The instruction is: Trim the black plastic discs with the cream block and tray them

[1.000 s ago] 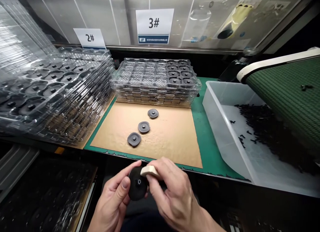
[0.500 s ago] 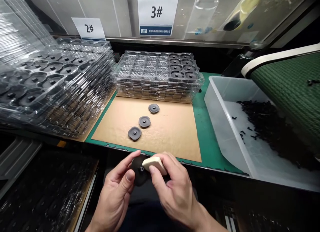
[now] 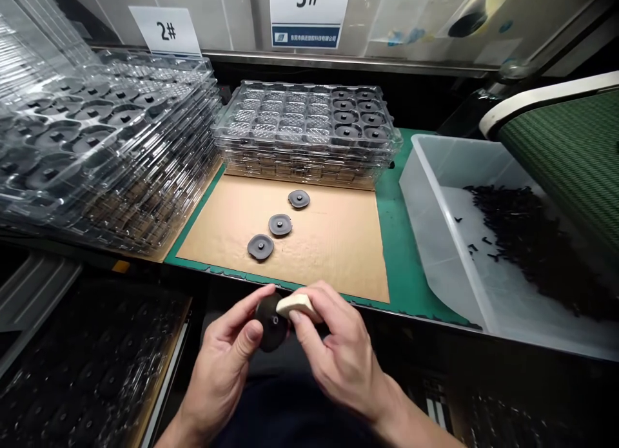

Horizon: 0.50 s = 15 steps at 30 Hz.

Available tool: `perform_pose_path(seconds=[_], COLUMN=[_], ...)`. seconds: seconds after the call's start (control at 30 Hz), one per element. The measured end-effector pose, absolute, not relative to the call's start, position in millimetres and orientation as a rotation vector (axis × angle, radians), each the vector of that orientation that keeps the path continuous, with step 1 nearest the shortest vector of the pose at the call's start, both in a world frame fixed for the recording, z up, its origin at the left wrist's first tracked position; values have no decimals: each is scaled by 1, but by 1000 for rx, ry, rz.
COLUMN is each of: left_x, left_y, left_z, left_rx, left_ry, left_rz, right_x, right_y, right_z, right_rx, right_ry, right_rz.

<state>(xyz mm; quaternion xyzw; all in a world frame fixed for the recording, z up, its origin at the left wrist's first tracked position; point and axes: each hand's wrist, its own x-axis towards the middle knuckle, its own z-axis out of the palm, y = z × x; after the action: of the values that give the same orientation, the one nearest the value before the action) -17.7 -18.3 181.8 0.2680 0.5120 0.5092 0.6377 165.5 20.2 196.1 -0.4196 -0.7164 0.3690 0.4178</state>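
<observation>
My left hand (image 3: 227, 361) pinches a round black disc (image 3: 271, 324) with a small hole in its middle, held below the table's front edge. My right hand (image 3: 333, 351) holds a small cream-coloured block (image 3: 298, 303) pressed against the disc's upper right edge. Three more black discs (image 3: 260, 247) (image 3: 280, 225) (image 3: 298, 198) lie in a diagonal row on the brown cardboard sheet (image 3: 338, 242) just beyond my hands.
A stack of clear blister trays (image 3: 309, 135), some pockets holding black discs, stands behind the cardboard. A taller tilted tray stack (image 3: 97, 151) fills the left. A white bin (image 3: 435, 229) with small black parts sits right, under a green conveyor (image 3: 570, 158).
Both hands with the disc and block rose slightly and the disc turned a little in my left fingers. The view tilted downward.
</observation>
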Motion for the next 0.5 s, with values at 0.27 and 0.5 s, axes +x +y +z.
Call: perform_pose_path(seconds=[0.27,0.5], left_x=[-15,-21], left_y=[-11,-8], left_z=[191,186], left_rx=[356,442], left_ry=[996,1030], left_rz=[1131,935], right_x=[168,168], right_y=[25,19], right_z=[198,193], right_rx=[-982,-1032], right_ry=[-2003,-2081], right_rz=[760,704])
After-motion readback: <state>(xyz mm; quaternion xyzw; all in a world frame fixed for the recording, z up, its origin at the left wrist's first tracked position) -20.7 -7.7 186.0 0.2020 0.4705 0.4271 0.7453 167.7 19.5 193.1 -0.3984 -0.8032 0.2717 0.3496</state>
